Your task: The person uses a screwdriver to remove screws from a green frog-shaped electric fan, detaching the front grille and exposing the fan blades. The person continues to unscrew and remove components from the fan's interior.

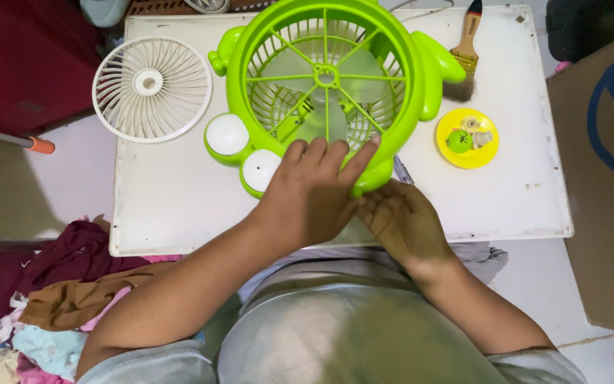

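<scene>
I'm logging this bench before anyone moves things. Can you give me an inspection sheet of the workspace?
Surface: white table, scuffed, stained near the edges.
Job's things: green fan housing with its rear grille and pale blades showing; detached white fan grille to its left.
Clutter: paintbrush; yellow dish holding small parts.
Grippers: left hand rests fingers on the housing's near rim; right hand cups the rim from below.
Cables: nothing seen.
Surroundings: pile of clothes on the left; cardboard box on the right.
</scene>
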